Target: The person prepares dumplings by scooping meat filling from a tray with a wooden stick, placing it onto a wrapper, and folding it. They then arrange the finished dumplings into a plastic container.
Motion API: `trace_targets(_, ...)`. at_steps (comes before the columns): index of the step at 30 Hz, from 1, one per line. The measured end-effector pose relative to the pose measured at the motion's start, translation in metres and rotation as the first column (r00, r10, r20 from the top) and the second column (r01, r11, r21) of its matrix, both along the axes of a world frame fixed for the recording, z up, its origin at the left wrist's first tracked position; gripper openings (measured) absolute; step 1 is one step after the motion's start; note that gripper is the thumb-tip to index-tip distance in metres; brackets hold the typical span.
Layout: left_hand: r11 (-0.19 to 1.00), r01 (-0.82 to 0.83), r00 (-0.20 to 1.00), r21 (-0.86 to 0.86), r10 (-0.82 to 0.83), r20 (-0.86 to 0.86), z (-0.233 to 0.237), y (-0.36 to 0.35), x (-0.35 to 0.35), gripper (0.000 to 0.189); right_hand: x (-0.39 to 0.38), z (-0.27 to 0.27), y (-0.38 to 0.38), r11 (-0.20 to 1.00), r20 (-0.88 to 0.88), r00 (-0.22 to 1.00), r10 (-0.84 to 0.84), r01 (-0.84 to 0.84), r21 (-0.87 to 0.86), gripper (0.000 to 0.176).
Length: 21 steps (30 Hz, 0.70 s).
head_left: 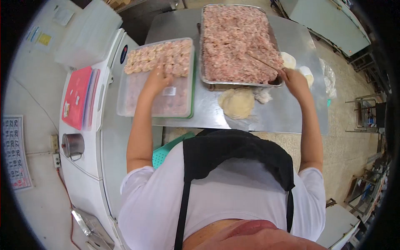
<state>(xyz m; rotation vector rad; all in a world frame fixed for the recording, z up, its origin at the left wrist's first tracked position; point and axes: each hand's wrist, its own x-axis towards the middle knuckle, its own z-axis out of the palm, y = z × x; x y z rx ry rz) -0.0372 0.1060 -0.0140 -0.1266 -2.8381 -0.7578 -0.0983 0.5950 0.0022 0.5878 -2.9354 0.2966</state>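
My left hand [157, 79] is over the plastic tray [175, 114], at the near edge of the rows of small meat-filled pieces [160, 56]; its fingertips are too small and blurred to make out. My right hand [295, 82] grips a thin stick [263, 62] at the near right corner of the big metal tray [239, 84]. The stick lies across the ground meat [237, 39] that fills this tray. A stack of pale round dough wrappers [237, 103] sits on the metal table in front of the meat tray, with a small whitish lump [263, 95] beside it.
Two white round items [306, 74] [288, 60] and a clear plastic bag [328, 79] are right of the meat tray. On the left, a white freezer [85, 166] carries red lids [78, 98], a metal cup [73, 145] and stacked clear containers [89, 33]. A green perforated basket [166, 152] is below the table.
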Motion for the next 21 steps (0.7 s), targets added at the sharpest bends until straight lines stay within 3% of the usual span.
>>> trace_targets(1,0.999,0.002,0.999,-0.040,0.000,0.043,0.009,0.008,0.009,0.076,-0.012,0.009,0.008,1.000,0.003,1.000,-0.009,0.009,-0.003,0.039)
trace_targets(2,0.999,0.008,0.999,-0.043,-0.006,0.045,0.021,0.027,0.017,0.076,-0.023,0.025,0.012,0.994,0.030,0.999,-0.037,0.033,0.103,0.037)
trace_targets(3,0.989,-0.030,0.997,-0.144,0.020,-0.069,0.034,0.052,0.026,0.067,-0.035,0.034,0.014,0.977,0.056,0.996,-0.063,0.050,0.209,0.036)
trace_targets(4,0.968,-0.080,0.983,-0.239,0.037,-0.182,0.041,0.076,0.031,0.059,-0.049,0.033,0.016,0.977,0.061,0.996,-0.064,0.050,0.206,0.036)
trace_targets(6,0.994,0.109,0.980,-0.010,-0.109,-0.165,0.037,0.124,0.034,0.039,-0.074,0.030,0.020,0.969,-0.137,0.988,0.068,-0.033,0.246,0.030)
trace_targets(8,0.945,0.225,0.973,0.237,-0.230,-0.007,0.022,0.173,0.041,0.029,-0.084,0.005,0.022,0.961,-0.190,0.967,0.170,-0.120,0.250,0.025)
trace_targets(10,0.922,0.338,0.937,0.186,-0.348,0.018,-0.016,0.199,0.041,0.028,-0.081,-0.006,0.018,0.946,-0.244,0.932,0.267,-0.205,0.251,0.020)
trace_targets(12,0.925,0.352,0.935,0.145,-0.356,-0.001,-0.044,0.216,0.042,0.027,-0.057,-0.006,0.013,0.971,-0.079,0.993,0.086,-0.066,0.228,0.017)
trace_targets(17,0.950,0.308,0.951,0.059,-0.304,-0.056,-0.056,0.244,0.049,0.023,-0.033,-0.030,0.027,0.996,-0.007,0.999,0.049,-0.048,0.078,0.021)
trace_targets(21,0.916,0.391,0.920,0.091,-0.392,-0.006,-0.067,0.230,0.042,0.019,-0.016,-0.024,0.017,0.998,0.090,0.994,0.058,-0.058,-0.003,0.020)
